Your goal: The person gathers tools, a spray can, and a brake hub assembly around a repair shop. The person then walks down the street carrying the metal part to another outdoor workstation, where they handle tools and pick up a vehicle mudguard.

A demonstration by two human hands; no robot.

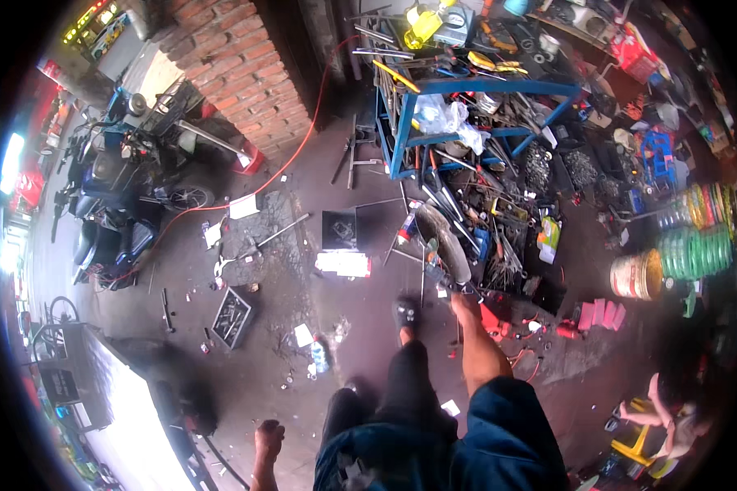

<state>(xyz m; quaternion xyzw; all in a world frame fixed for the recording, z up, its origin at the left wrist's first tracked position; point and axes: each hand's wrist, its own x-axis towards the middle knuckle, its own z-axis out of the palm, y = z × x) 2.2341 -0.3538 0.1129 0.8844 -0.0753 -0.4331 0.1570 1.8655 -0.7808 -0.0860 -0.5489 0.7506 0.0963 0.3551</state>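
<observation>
My right arm reaches forward, and my right hand (463, 301) is at the front edge of a heap of tools beside the blue metal rack (477, 85). Its fingers look closed, but what they hold is too small and blurred to name. Just beyond them lies a long curved grey trough-like piece (444, 241), with a greyish tool-like object (436, 272) at its near end. Low on the left, my left hand (269, 438) hangs away from everything, its fingers curled with nothing seen in them.
A black tray of metal parts (233, 317), a black box (339, 229) and a water bottle (318, 357) stand on the floor. An orange hose (313, 123) runs toward a parked scooter (110, 237). Right are a white bucket (635, 274), green coils (694, 252) and another person (663, 413).
</observation>
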